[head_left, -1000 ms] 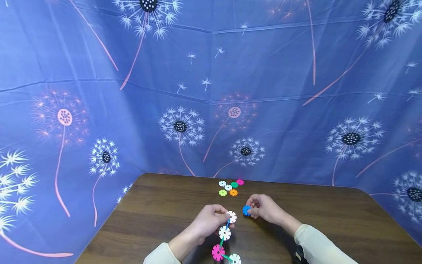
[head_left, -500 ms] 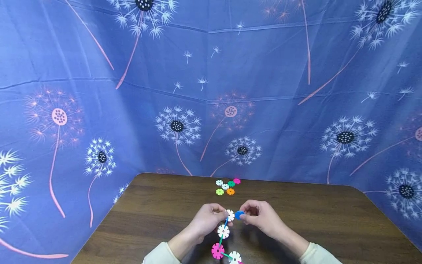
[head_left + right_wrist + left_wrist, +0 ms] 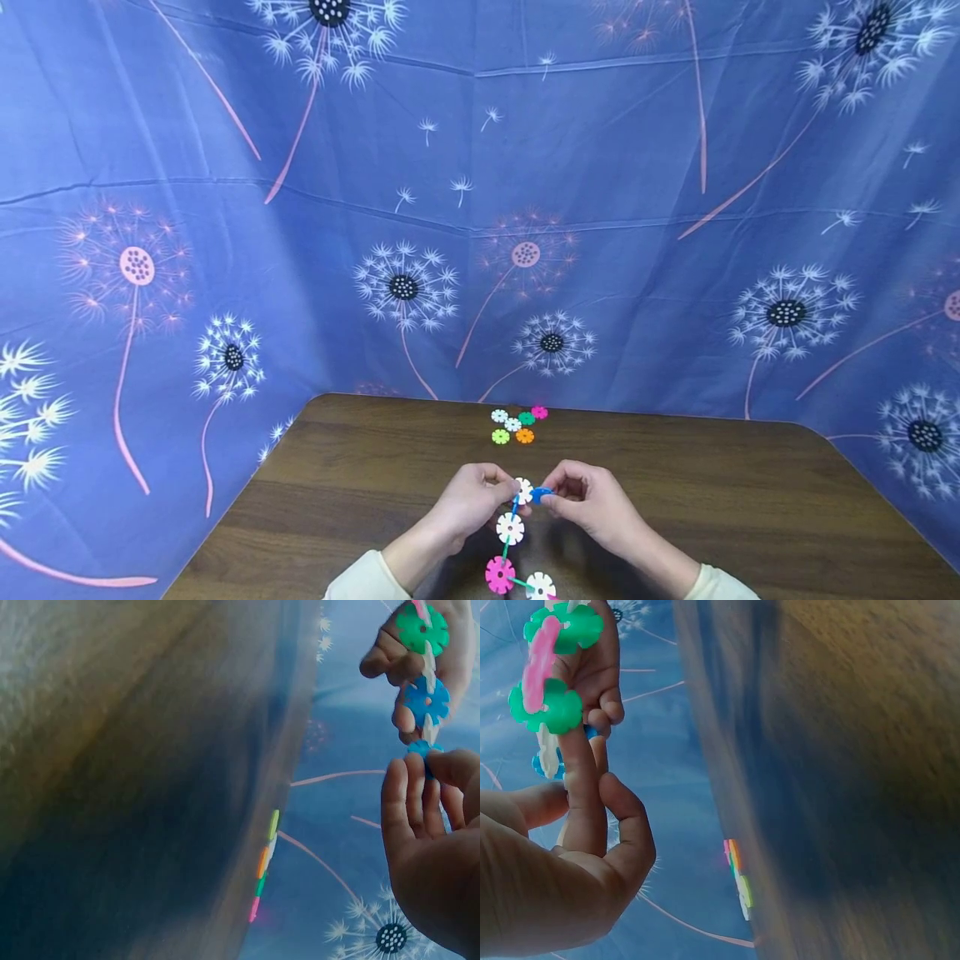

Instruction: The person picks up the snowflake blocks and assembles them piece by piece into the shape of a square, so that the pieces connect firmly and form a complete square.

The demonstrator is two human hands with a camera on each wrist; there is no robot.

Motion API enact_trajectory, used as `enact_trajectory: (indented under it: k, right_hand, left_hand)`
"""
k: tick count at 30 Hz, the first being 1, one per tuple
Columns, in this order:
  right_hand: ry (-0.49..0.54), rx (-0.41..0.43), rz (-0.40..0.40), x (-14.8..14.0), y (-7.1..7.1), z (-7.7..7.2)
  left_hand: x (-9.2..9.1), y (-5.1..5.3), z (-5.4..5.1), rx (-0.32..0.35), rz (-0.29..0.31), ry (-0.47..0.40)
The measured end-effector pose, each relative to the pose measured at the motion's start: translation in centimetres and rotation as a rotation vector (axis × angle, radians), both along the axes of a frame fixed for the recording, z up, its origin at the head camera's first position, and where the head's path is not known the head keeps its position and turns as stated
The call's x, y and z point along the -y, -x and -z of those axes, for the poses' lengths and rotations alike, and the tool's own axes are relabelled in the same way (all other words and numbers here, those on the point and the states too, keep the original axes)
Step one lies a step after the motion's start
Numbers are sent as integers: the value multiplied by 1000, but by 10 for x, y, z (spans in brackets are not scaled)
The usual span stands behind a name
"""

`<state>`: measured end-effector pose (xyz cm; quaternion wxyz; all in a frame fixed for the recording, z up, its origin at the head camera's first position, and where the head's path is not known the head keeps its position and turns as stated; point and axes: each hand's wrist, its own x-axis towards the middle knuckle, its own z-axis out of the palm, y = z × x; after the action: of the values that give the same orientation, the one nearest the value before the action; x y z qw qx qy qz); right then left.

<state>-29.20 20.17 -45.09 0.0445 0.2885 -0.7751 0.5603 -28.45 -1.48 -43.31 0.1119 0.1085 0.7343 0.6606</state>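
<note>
A chain of notched discs hangs above the table, with white discs (image 3: 510,528), a pink disc (image 3: 499,575) and green and blue ones seen edge-on between them. The left hand (image 3: 468,508) pinches the white disc (image 3: 524,491) at the chain's upper end. From the right, the right hand (image 3: 600,504) pinches a blue disc (image 3: 540,496) that touches that white disc's edge. In the right wrist view, thumb and fingers of the right hand (image 3: 435,832) hold the blue disc (image 3: 424,748). Green discs (image 3: 551,709) show beside the left hand (image 3: 585,847) in the left wrist view.
Several loose discs lie near the table's back edge, among them a yellow-green disc (image 3: 500,437), an orange disc (image 3: 525,436) and a pink disc (image 3: 540,412). Behind the wooden table (image 3: 360,450) hangs a blue dandelion-print cloth (image 3: 637,275).
The right hand has moved left with the blue disc, which now meets the white disc at the chain's end. The left hand keeps its pinch, and the chain's lower part has swung slightly right.
</note>
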Motion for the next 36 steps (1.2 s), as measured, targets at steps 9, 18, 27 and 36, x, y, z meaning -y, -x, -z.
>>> enact_trajectory:
  k: [9,18,27,36]
  right_hand:
    - [-29,-118,70,6,-2,4]
    - [-25,-95,58,6,-1,10]
    - [0,-103,78,10,-4,7]
    - [-234,56,-128,-5,15,-9]
  left_hand:
    - [-1,-2,0,20,12,-22]
    - [0,-3,2,24,-3,8]
    - [-5,-4,2,-5,-39,14]
    - [1,-1,1,59,50,32]
